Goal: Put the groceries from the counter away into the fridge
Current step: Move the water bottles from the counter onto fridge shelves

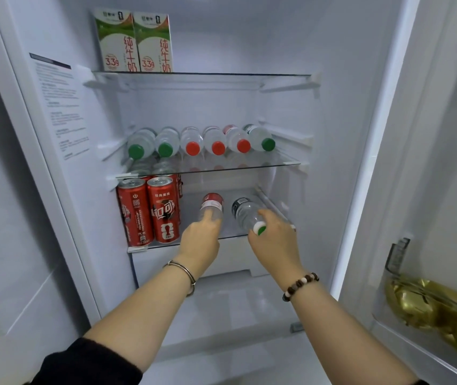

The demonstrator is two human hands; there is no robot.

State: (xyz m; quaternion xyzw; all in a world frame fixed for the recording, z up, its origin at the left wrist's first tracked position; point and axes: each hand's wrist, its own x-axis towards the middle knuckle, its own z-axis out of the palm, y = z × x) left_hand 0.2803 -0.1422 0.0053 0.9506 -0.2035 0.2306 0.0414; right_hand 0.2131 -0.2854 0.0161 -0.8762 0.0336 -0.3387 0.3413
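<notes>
The fridge stands open before me. On its lower glass shelf (232, 190) two water bottles lie on their sides, caps towards me. My left hand (201, 238) grips the neck end of the red-labelled bottle (212, 204), hiding its cap. My right hand (276, 240) holds the dark-labelled bottle (245, 213) near its green and white cap. Red cola cans (149, 209) stand at the left of the same shelf, close beside my left hand.
Several water bottles (199, 141) with green or red caps lie in a row on the middle shelf. Two milk cartons (135, 43) stand on the top shelf. The open door's bin (396, 262) at right holds gold-wrapped items (438, 309). A white drawer sits below the lower shelf.
</notes>
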